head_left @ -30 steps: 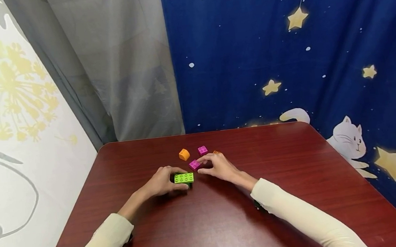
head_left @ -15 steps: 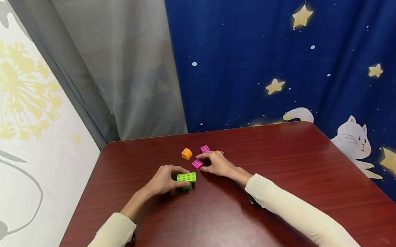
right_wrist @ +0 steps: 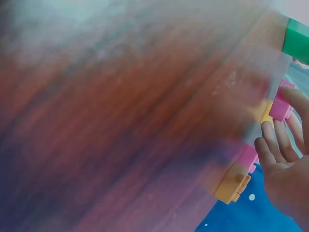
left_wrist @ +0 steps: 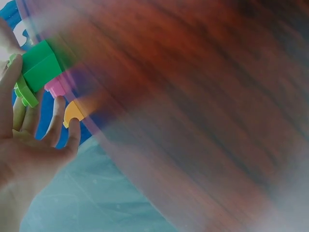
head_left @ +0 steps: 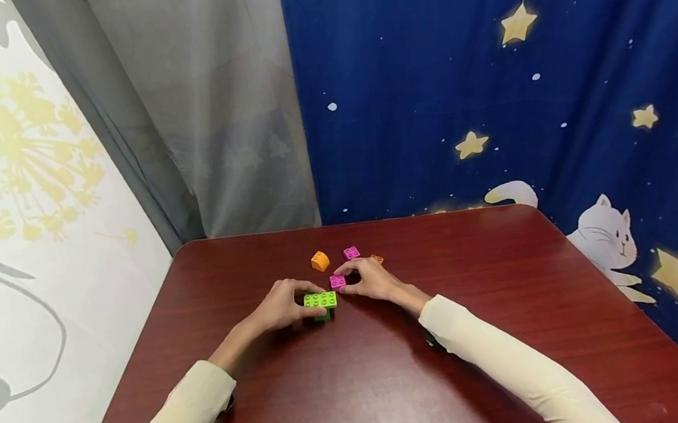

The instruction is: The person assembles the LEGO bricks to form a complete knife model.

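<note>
My left hand (head_left: 283,305) grips a light green brick (head_left: 320,299) with two rows of studs, thumb at its near side. Beneath it sits a darker green brick (head_left: 323,315), shown larger as a green block (left_wrist: 41,65) in the left wrist view. Just to the right and farther back, my right hand (head_left: 377,280) pinches a small magenta brick (head_left: 337,281) between thumb and fingers. That magenta brick (right_wrist: 280,102) also shows against the thumb in the right wrist view. The two held pieces are close but apart.
An orange brick with a curved top (head_left: 320,262) lies behind the hands. A second magenta brick (head_left: 352,253) stands beyond the right fingers. Another orange brick (head_left: 378,259) is partly hidden behind the right hand. The dark red table (head_left: 358,389) ends at curtains.
My right thumb and fingers have come round the near magenta brick, which has turned to sit squarer. The left hand keeps its grip on the green bricks, nearly still.
</note>
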A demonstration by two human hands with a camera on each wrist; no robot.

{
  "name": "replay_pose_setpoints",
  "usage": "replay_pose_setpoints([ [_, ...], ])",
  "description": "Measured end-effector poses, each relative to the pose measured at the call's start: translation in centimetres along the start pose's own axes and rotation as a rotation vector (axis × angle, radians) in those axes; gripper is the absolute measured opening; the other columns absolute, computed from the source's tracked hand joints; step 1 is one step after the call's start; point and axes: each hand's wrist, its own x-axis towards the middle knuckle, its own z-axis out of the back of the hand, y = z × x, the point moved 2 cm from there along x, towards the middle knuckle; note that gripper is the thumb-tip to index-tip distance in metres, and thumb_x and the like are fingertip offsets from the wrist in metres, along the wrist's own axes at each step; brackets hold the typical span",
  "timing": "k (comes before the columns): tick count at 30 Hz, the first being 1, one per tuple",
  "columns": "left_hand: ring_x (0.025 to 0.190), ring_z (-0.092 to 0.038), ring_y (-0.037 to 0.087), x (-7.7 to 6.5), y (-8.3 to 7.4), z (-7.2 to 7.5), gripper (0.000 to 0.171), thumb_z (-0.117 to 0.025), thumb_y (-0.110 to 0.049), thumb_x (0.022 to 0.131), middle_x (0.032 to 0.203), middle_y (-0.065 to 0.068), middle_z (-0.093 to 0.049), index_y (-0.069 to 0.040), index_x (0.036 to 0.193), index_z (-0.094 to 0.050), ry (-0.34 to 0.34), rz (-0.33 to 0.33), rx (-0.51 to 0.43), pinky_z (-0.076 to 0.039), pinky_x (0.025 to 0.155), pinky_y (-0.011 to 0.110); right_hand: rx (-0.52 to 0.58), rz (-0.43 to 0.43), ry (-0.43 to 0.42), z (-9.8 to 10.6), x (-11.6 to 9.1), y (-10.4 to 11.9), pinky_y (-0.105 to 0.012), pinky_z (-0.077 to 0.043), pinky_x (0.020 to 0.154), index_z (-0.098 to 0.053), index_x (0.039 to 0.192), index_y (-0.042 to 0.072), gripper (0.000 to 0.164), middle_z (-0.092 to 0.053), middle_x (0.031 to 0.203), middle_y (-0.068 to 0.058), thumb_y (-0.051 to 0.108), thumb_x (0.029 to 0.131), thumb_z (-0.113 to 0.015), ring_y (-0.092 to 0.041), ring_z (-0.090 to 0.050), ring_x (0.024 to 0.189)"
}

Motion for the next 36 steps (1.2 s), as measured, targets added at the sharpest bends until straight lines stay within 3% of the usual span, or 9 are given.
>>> replay_pose_setpoints([
  [14, 0.088, -0.064, 0.023, 0.3, 0.4, 0.4, 0.036, -0.089, -0.039, 0.083, 0.097, -0.006, -0.073, -0.022, 0.114, -0.08, -0.008, 0.04, -0.037, -0.052, 0.073, 0.028, 0.036, 0.065, -0.07, 2.3, -0.2, 1.6, -0.041, -0.056, 0.095, -0.076, 0.119, 0.008, 0.037, -0.077, 0.105, -0.007, 0.016, 0.085, -0.089, -0.026, -0.074, 0.1],
  [24, 0.083, -0.061, 0.018, 0.3, 0.3, 0.2, 0.037, -0.089, -0.039, 0.084, 0.095, -0.006, -0.073, -0.021, 0.114, -0.08, 0.007, 0.05, -0.05, -0.051, 0.069, 0.027, 0.082, 0.084, -0.077, 2.6, -0.8, 3.2, -0.039, -0.058, 0.091, -0.078, 0.116, 0.009, 0.035, -0.078, 0.101, -0.005, 0.017, 0.084, -0.09, -0.024, -0.075, 0.097],
  [36, 0.085, -0.062, 0.013, 0.4, 0.2, 0.0, 0.04, -0.088, -0.039, 0.084, 0.098, -0.006, -0.074, -0.015, 0.115, -0.078, 0.012, 0.063, -0.028, -0.053, 0.076, 0.028, 0.142, 0.124, -0.055, 1.7, -1.2, 4.1, -0.044, -0.057, 0.093, -0.077, 0.119, 0.009, 0.035, -0.078, 0.106, -0.005, 0.018, 0.086, -0.088, -0.029, -0.075, 0.098],
])
